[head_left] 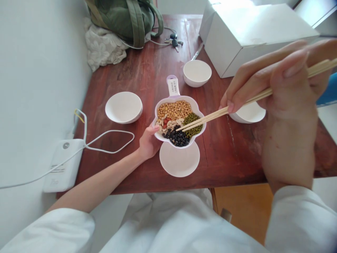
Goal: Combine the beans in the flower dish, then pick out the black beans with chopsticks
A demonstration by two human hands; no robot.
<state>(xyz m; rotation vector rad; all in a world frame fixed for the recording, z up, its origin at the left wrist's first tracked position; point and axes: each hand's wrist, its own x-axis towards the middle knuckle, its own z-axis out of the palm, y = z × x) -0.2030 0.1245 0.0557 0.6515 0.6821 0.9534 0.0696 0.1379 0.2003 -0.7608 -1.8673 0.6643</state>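
Observation:
A flower-shaped white dish point(195, 104) with a purple handle sits mid-table, holding yellow soybeans, green mung beans, black beans and mixed peanuts in separate heaps. My left hand point(147, 141) grips the dish's near left rim. My right hand point(284, 95), raised close to the camera, is closed on a pair of wooden chopsticks point(223, 112). Their tips hover over the middle of the dish, between the green and black beans, with nothing visibly pinched.
White bowls stand around the dish: left point(123, 107), far point(197, 72), right point(250, 112) and near point(179, 160). A white box point(252, 35) fills the back right, with a green bag point(126, 19), keys point(173, 41), a white device point(64, 165) and its cable at left.

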